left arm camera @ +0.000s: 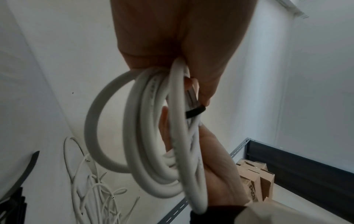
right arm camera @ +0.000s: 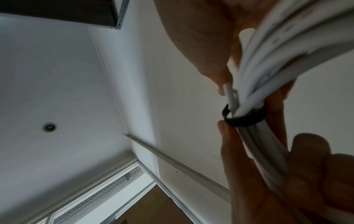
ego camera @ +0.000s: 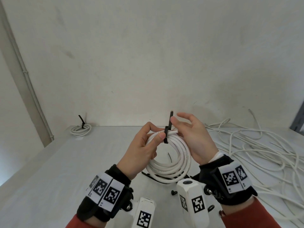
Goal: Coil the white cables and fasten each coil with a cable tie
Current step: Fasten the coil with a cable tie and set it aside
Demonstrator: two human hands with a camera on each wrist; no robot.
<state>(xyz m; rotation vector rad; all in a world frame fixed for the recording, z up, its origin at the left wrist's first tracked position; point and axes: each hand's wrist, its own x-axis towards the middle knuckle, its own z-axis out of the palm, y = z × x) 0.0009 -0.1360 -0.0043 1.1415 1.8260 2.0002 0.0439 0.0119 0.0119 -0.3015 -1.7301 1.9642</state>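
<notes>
A white cable coil (ego camera: pixel 181 155) is held upright above the table between both hands. My left hand (ego camera: pixel 154 134) grips its top left, thumb pressed on the strands beside a black cable tie (ego camera: pixel 166 135) looped round them. My right hand (ego camera: pixel 174 120) pinches the tie's upright tail between thumb and forefinger; its other fingers are spread. In the left wrist view the tie (left arm camera: pixel 195 112) bands the coil (left arm camera: pixel 153 151) just below my left hand (left arm camera: pixel 182 45). The right wrist view shows the tie (right arm camera: pixel 245 119) loose round the coil (right arm camera: pixel 287 53).
A tied coil (ego camera: pixel 80 129) lies at the table's back left by the wall. Loose white cables (ego camera: pixel 255 153) sprawl over the right side. Spare black ties (ego camera: pixel 169 157) lie under the held coil. A metal shelf frame (ego camera: pixel 297 122) stands at the far right, cardboard boxes (left arm camera: pixel 254 181) beside it.
</notes>
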